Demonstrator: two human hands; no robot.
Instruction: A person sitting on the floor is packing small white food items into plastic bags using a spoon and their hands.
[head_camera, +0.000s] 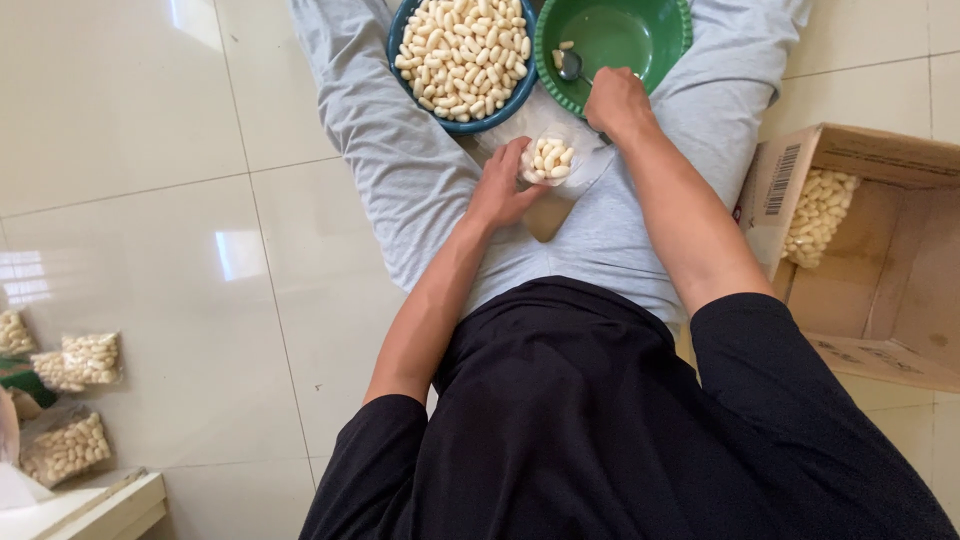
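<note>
- A white tiled floor (130, 150) fills the left half of the frame; a person in a black shirt and grey trousers sits on it, legs spread toward the top edge.
- An open cardboard box (880, 300) lies at the right edge, with a clear packet of pale oval pieces (818, 215) leaning inside its near wall.
- A blue bowl (405, 75), at top centre between the legs, is heaped with the same pale pieces.
- A green bowl (660, 45) sits just beside it to the right, nearly bare but for a few pieces and a metal spoon (572, 66).
- Three filled clear packets (85, 358) lie at the lower left, near a white ledge in the corner.
- The right hand (615, 100) rests on the green bowl's near rim, grip curled together, apparently around the spoon's handle, though the fingers hide it.
- The left hand (500, 185), at centre frame, has its grip clamped on a small clear bag (550, 158), held open-mouthed just below the two bowls and partly filled with pieces.
</note>
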